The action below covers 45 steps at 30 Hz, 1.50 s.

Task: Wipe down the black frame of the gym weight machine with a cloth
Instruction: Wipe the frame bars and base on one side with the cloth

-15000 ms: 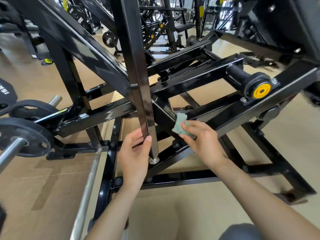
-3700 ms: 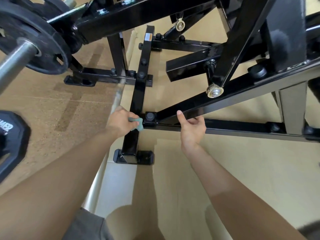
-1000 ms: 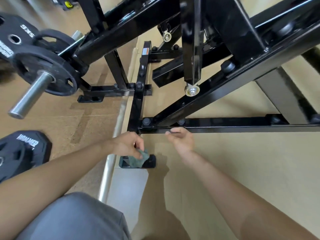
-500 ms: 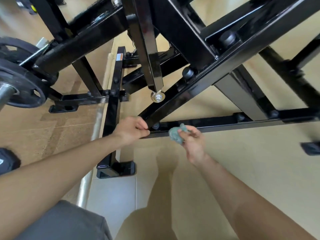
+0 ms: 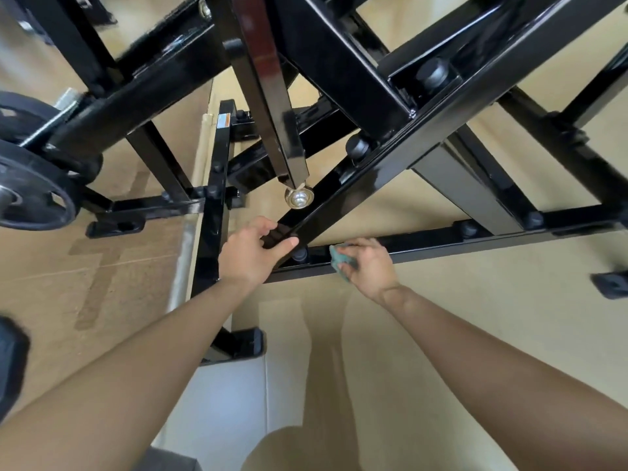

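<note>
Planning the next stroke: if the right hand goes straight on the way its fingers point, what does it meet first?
The low crossbar: the right hand holds the cloth right at it. Just left sits a black bolt cap, then the left hand on the diagonal beam; depth is unclear.

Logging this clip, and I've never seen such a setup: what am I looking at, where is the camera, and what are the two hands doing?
There is no robot here. A person wears one wide-angle camera on the head, so the single view looks down along both bare arms. The crossing black bars are the frame of a gym weight machine on a tan floor; a weight plate shows at the left edge. The left hand grips a slanted bar of the frame. The right hand holds a green cloth against the low horizontal bar, to wipe it.
</note>
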Each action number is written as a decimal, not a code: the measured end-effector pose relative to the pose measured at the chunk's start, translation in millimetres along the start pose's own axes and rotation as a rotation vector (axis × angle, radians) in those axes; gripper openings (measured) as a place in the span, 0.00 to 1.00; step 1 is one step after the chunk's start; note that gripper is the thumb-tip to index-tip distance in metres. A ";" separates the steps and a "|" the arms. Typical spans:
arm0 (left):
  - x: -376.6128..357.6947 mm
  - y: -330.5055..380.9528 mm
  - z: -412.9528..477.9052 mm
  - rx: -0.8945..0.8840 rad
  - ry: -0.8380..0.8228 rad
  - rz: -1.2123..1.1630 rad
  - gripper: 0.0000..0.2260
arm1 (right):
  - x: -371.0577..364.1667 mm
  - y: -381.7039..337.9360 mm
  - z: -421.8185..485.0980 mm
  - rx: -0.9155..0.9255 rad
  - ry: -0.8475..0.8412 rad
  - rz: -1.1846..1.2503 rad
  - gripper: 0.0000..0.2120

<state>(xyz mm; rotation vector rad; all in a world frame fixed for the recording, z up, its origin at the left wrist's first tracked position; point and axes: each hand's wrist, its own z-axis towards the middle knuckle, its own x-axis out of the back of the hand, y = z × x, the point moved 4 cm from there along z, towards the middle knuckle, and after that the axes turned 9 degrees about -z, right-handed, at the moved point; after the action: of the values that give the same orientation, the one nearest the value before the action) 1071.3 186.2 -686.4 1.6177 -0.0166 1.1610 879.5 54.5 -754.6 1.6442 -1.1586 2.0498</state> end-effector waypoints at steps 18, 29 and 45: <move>-7.7 0.4 -8.1 -0.207 0.100 0.252 0.23 | 6.2 72.6 -7.0 -0.503 0.288 0.003 0.15; -6.4 0.4 -4.8 -0.197 0.082 0.275 0.22 | -2.8 53.0 -3.8 -0.490 0.296 0.133 0.10; -9.7 -4.6 -4.3 -0.126 0.058 0.148 0.20 | 17.4 143.2 -39.3 -0.992 0.740 0.784 0.07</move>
<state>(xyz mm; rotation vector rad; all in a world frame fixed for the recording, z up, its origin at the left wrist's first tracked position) 1066.0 186.2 -696.7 1.4908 -0.1709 1.2943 754.4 -14.1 -799.4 -0.0575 -2.1227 1.6007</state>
